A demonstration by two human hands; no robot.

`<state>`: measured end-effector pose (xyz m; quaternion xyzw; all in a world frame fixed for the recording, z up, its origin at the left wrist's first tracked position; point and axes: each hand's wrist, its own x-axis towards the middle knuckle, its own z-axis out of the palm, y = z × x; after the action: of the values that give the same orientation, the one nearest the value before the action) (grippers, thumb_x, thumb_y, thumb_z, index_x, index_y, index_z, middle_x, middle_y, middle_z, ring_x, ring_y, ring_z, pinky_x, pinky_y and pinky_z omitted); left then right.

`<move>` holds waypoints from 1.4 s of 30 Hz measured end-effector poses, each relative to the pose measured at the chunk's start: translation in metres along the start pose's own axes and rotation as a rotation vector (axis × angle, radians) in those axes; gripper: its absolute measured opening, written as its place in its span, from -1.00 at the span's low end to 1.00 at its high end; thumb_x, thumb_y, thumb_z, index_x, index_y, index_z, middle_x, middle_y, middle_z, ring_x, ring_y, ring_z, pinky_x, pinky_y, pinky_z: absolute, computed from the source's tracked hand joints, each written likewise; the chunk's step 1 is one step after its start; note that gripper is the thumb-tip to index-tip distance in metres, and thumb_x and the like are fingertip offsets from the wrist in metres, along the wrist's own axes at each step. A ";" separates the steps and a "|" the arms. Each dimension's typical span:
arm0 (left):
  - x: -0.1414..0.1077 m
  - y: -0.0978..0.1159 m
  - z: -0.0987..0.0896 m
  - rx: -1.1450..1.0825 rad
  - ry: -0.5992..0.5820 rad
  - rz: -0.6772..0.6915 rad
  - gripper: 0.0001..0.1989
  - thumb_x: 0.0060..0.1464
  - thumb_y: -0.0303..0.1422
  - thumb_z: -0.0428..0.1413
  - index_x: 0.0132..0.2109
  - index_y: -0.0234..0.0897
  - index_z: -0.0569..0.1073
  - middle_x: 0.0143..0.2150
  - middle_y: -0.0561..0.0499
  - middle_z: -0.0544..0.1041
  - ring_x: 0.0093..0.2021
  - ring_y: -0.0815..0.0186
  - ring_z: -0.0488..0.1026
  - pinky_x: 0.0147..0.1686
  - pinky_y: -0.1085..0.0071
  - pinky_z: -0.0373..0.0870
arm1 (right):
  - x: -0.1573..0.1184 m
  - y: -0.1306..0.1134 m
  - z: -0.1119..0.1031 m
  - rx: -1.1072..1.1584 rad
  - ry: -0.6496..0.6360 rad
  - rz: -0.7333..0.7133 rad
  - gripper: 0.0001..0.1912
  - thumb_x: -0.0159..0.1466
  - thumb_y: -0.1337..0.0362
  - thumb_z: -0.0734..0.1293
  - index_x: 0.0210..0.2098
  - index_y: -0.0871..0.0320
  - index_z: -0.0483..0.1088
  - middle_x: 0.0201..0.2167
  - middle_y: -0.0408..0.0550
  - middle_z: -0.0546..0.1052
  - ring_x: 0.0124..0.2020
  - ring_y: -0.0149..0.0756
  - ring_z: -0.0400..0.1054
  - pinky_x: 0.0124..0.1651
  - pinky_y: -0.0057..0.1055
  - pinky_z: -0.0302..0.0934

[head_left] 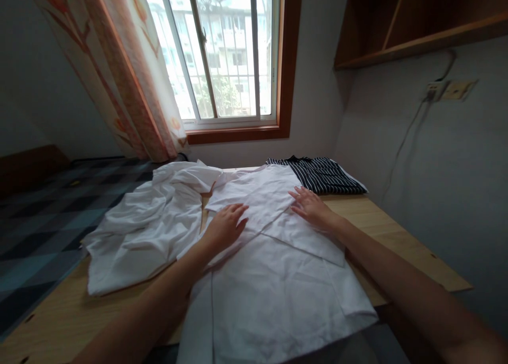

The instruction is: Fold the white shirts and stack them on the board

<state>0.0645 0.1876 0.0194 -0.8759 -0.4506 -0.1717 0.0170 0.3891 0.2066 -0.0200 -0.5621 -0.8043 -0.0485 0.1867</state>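
A white garment (273, 295) lies spread over the wooden table (381, 221), its lower end reaching past the front edge. Folded parts cross over its middle. My left hand (227, 226) rests on the left side of the cloth, fingers stretched out and holding nothing. On the right side, my right hand (311, 208) touches the cloth with its fingers apart. A crumpled white cloth (151, 226) lies to the left of the garment. Behind my right hand is a folded black-and-white striped garment (321, 174).
A bed with a dark checked cover (35, 237) adjoins the table on the left. Beyond the table are a window (234, 52) and a patterned curtain (130, 73). A wooden shelf (428, 38) and a socket with a cable (436, 90) are on the right wall.
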 end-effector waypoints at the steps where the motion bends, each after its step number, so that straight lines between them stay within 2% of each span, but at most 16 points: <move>1: 0.002 -0.008 0.005 0.020 0.010 -0.005 -0.54 0.30 -0.27 -0.06 0.25 -0.34 0.41 0.27 -0.23 0.43 0.28 0.03 0.34 0.29 0.06 0.24 | 0.006 0.001 -0.001 -0.018 -0.021 0.010 -0.40 0.43 0.03 0.18 0.38 0.11 0.18 0.44 0.10 0.10 0.46 -0.03 -0.09 0.43 -0.01 -0.10; 5: 0.001 -0.033 0.031 0.017 -0.091 0.063 -0.51 0.33 -0.23 -0.11 0.29 -0.27 0.38 0.36 -0.17 0.32 0.40 0.04 0.17 0.36 0.02 0.12 | 0.031 0.000 0.002 -0.059 -0.077 -0.006 -0.44 0.44 0.05 0.15 0.37 0.08 0.20 0.45 0.07 0.08 0.47 -0.07 -0.13 0.45 -0.06 -0.18; 8: -0.003 -0.039 0.040 0.007 -0.148 0.069 -0.47 0.36 -0.12 -0.15 0.33 -0.21 0.34 0.39 -0.15 0.28 0.42 0.06 0.13 0.38 0.02 0.06 | 0.043 -0.001 0.008 -0.052 -0.097 -0.016 -0.45 0.46 0.03 0.10 0.36 0.04 0.22 0.46 0.04 0.07 0.48 -0.10 -0.15 0.45 -0.09 -0.21; 15: -0.003 -0.028 0.028 0.042 -0.294 -0.013 -0.38 0.35 0.01 -0.19 0.42 -0.14 0.17 0.48 -0.08 0.07 0.48 0.08 -0.06 0.41 -0.03 -0.16 | 0.042 0.003 0.025 -0.026 -0.251 0.054 -0.33 0.43 -0.12 0.05 0.42 0.03 0.10 0.47 0.07 0.01 0.48 -0.04 -0.17 0.46 -0.08 -0.27; 20: -0.003 -0.024 0.025 0.024 -0.313 -0.019 -0.36 0.34 0.03 -0.18 0.43 -0.15 0.16 0.48 -0.11 0.05 0.49 0.08 -0.08 0.41 -0.03 -0.19 | 0.039 0.004 0.030 -0.009 -0.224 0.079 -0.34 0.44 -0.12 0.04 0.42 0.02 0.11 0.47 0.05 0.01 0.48 -0.07 -0.17 0.46 -0.07 -0.27; 25: -0.009 -0.031 0.020 -0.054 -0.244 -0.004 -0.38 0.28 -0.02 -0.06 0.36 -0.20 0.28 0.43 -0.18 0.19 0.44 0.03 0.07 0.39 -0.01 -0.06 | 0.037 0.010 0.035 0.045 -0.144 0.062 -0.40 0.44 -0.05 0.09 0.38 0.03 0.18 0.44 0.06 0.09 0.46 -0.08 -0.09 0.43 0.03 -0.20; 29: -0.016 -0.053 -0.002 -0.051 -0.132 -0.095 -0.44 0.16 -0.14 0.06 0.24 -0.27 0.41 0.29 -0.25 0.40 0.28 -0.02 0.31 0.27 0.07 0.19 | 0.037 0.017 0.038 0.109 -0.075 0.042 -0.46 0.42 0.06 0.16 0.32 0.08 0.28 0.39 0.09 0.21 0.43 -0.09 0.01 0.41 0.02 -0.11; 31: -0.019 -0.065 -0.015 -0.038 -0.145 -0.162 -0.54 0.10 -0.18 0.07 0.09 -0.30 0.50 0.11 -0.25 0.53 0.10 0.00 0.45 0.13 0.15 0.32 | 0.037 0.020 0.039 0.143 -0.045 0.036 -0.50 0.40 0.12 0.19 0.28 0.11 0.34 0.36 0.11 0.27 0.41 -0.08 0.06 0.41 0.01 -0.08; 33: -0.022 -0.075 -0.027 -0.045 -0.211 -0.230 -0.65 0.04 -0.21 0.09 -0.08 -0.28 0.54 -0.12 -0.18 0.59 -0.12 0.08 0.51 -0.08 0.27 0.39 | 0.037 0.023 0.040 0.173 -0.020 0.034 -0.53 0.39 0.19 0.19 0.24 0.13 0.38 0.33 0.11 0.31 0.39 -0.08 0.10 0.40 0.00 -0.05; 35: -0.025 -0.079 -0.036 -0.080 -0.269 -0.296 -0.73 -0.04 -0.22 0.13 -0.19 -0.23 0.52 -0.29 -0.05 0.56 -0.29 0.17 0.48 -0.26 0.36 0.34 | 0.036 0.025 0.040 0.196 0.003 0.031 -0.56 0.38 0.27 0.18 0.21 0.13 0.41 0.31 0.10 0.34 0.38 -0.10 0.13 0.39 0.00 -0.02; 37: -0.028 -0.080 -0.042 -0.119 -0.310 -0.354 -0.74 -0.09 -0.21 0.15 -0.22 -0.21 0.50 -0.39 0.02 0.52 -0.38 0.22 0.44 -0.37 0.40 0.27 | 0.036 0.025 0.040 0.205 0.013 0.023 -0.55 0.37 0.33 0.17 0.20 0.13 0.42 0.30 0.09 0.35 0.37 -0.12 0.14 0.39 -0.01 -0.01; 42: -0.029 -0.076 -0.056 -0.171 -0.392 -0.399 -0.79 -0.16 -0.17 0.19 -0.41 -0.21 0.47 -0.45 0.02 0.50 -0.44 0.24 0.38 -0.43 0.40 0.16 | 0.034 0.025 0.042 0.190 0.009 0.029 -0.56 0.36 0.36 0.18 0.19 0.15 0.42 0.30 0.10 0.36 0.37 -0.13 0.14 0.39 -0.03 0.00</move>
<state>-0.0274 0.2002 0.0532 -0.7848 -0.5924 -0.0364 -0.1784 0.3917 0.2579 -0.0496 -0.5530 -0.7962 0.0283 0.2438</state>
